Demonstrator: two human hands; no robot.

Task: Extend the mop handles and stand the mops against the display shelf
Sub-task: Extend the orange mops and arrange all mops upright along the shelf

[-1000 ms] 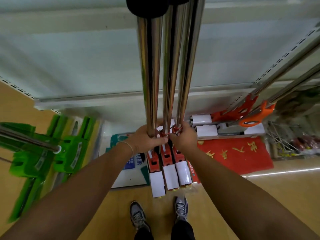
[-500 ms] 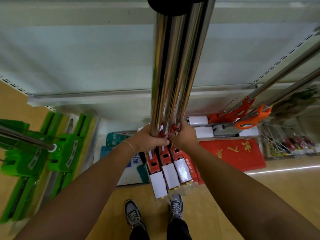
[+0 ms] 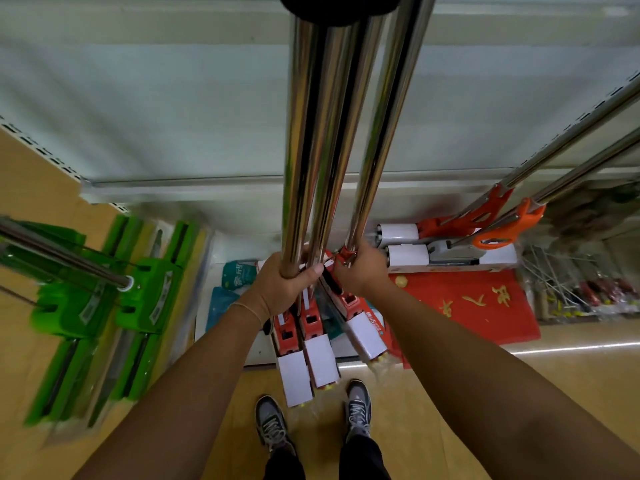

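Three chrome mop handles (image 3: 322, 140) rise upright in front of me, their black top caps (image 3: 336, 8) close to the camera. Their red mop heads with white card sleeves (image 3: 322, 355) hang low over the floor. My left hand (image 3: 287, 285) grips the two left handles near their lower ends. My right hand (image 3: 363, 268) holds the third handle at its red lever, pulled slightly apart from the others. The pale display shelf (image 3: 173, 116) stands right behind them.
Green mops (image 3: 104, 299) lie on the floor at left, one chrome handle (image 3: 62, 258) slanting over them. Two orange mops (image 3: 498, 216) lean on the shelf at right, above a red mat (image 3: 478, 303). My shoes (image 3: 273, 424) stand just below the mop heads.
The three handles shifted right and closer to the camera. The right handle has spread away from the other two at the bottom, and the mop heads swung toward my feet.
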